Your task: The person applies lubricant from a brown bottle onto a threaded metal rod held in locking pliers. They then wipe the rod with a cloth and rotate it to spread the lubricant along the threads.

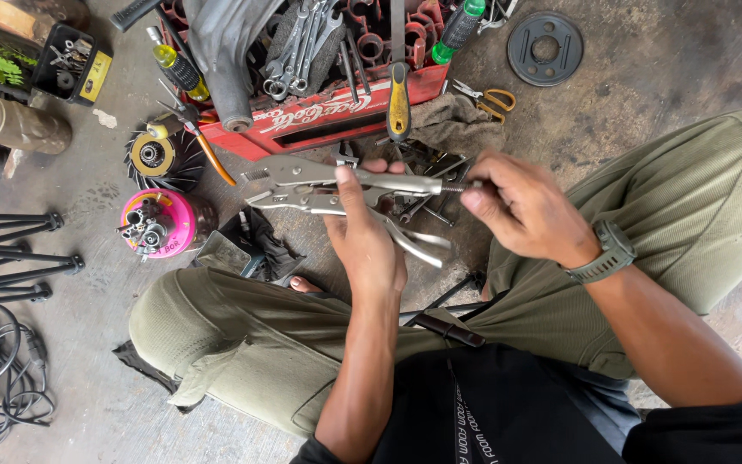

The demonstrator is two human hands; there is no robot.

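Currently the left hand is wrapped around the handles of a pair of locking pliers, thumb laid over the upper handle and fingers curled behind. The pliers lie nearly level at frame centre, jaws slightly apart and pointing toward nine o'clock, the release lever hanging free toward five o'clock. The right hand is pinched closed, thumb and fingertips on the adjusting screw at the pliers' three o'clock end. A grey wristwatch sits on the right wrist.

The person squats on a concrete floor in olive trousers. At twelve o'clock from the pliers stands a red plastic crate crowded with spanners and screwdrivers; a yellow-handled tool hangs over its front edge. At nine o'clock sit a pink tub of small parts and a finned metal part. Orange-handled scissors and a black round disc lie at about one o'clock. Black tripod legs and coiled cable occupy the far nine o'clock edge.
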